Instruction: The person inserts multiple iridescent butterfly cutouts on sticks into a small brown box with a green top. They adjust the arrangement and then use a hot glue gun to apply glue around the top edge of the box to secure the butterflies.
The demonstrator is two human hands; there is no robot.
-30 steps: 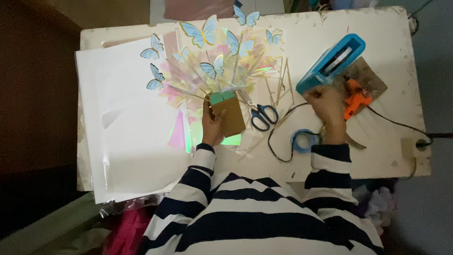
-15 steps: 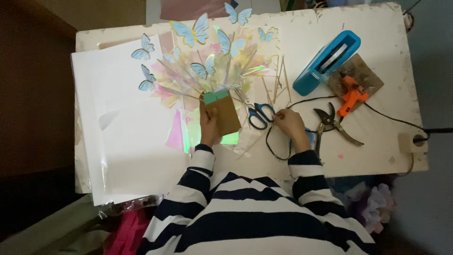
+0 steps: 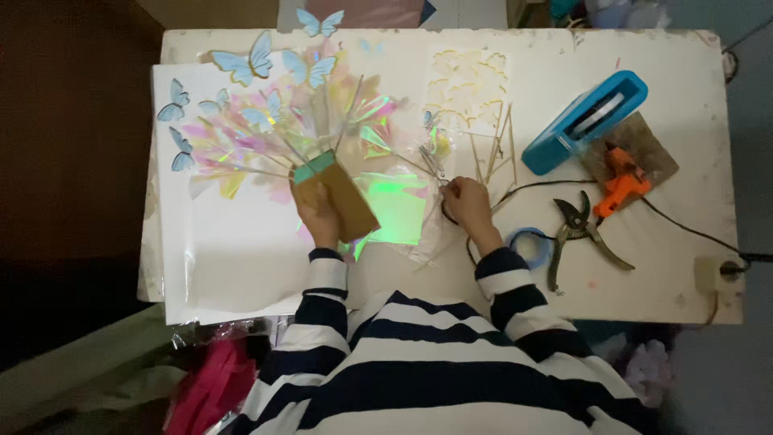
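Head view. Landmark: the brown cardboard holder (image 3: 342, 201), near the middle of the table (image 3: 708, 105). The left hand (image 3: 316, 216) is clasped around the holder's lower end. The holder's long axis runs diagonally, its teal-taped mouth toward the upper left; from that mouth thin sticks fan out, carrying iridescent film leaves and blue paper butterflies (image 3: 241, 63) up and to the left. A green iridescent sheet (image 3: 394, 211) lies just right of the holder. Further right, the right hand (image 3: 465, 205) is closed over something small at the scissors (image 3: 441, 169); whether it grips the handles or a stick cannot be told. Loose wooden sticks (image 3: 493, 145) lie above that hand. Well right of the holder: blue tape roll (image 3: 531, 246), pruning shears (image 3: 573, 234), orange glue gun (image 3: 622, 181), blue box (image 3: 584, 121).

Judged step: fetching the next piece for the bouquet. Adding it would call for steadying the holder and aiming along its axis.
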